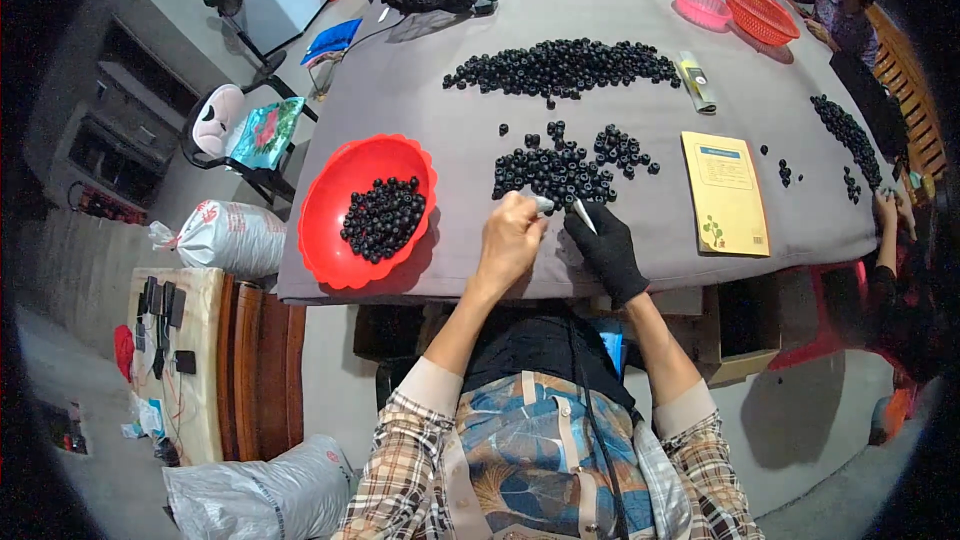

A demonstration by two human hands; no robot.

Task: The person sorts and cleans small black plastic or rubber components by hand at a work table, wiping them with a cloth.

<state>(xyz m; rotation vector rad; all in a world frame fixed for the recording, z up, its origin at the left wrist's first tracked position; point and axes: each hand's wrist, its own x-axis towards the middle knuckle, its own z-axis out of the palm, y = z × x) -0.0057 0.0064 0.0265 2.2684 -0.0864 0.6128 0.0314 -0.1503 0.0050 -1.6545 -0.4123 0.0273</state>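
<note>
My left hand [513, 235] is bare, with a pale wrapping [544, 205] on one finger. Its fingers are closed in a pinch, and whatever they hold is too small to make out. In a black glove, my right hand [610, 255] grips a slim white pointed tool [584, 216], its tip toward the left hand. Just beyond both hands lies a loose pile of small round black pieces [550, 175], some showing a hole. To the left, a red scalloped bowl [322, 202] holds more such black pieces [383, 220].
A long heap of black pieces [565, 68] lies farther back on the grey tablecloth [400, 80]. At right are a yellow booklet [727, 195], a tube [697, 83], a pink basket [701, 9] and an orange basket [760, 15]. Other people's hands [886, 208] work along the table edges.
</note>
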